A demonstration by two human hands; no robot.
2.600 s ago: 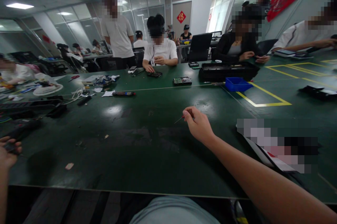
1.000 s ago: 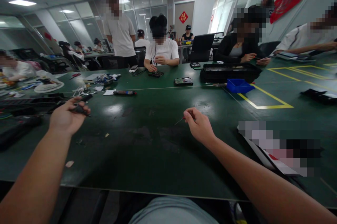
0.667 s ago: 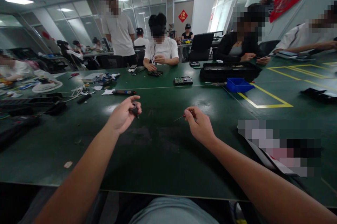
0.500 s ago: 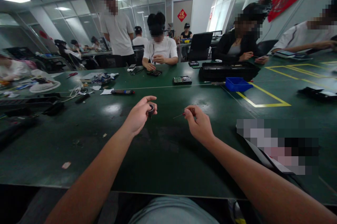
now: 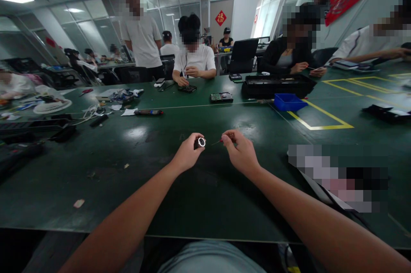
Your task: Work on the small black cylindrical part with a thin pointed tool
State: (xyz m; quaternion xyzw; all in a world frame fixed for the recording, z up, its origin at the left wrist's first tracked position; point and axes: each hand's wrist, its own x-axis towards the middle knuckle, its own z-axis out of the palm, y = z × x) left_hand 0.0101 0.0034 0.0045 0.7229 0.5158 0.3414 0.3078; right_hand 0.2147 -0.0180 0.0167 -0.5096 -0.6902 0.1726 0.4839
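Fingers point(image 5: 192, 138) of the left hand point(image 5: 187, 156) pinch a small ringed part point(image 5: 201, 142) above the green table point(image 5: 180, 198), just beside the thin screwdriver point(image 5: 220, 141) gripped by the right hand point(image 5: 243, 153). Farther back, a blue bin's point(image 5: 288, 102) contents cannot be seen.

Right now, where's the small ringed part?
Centre of the head view: ringed part in the left hand, beside the screwdriver in the right hand.
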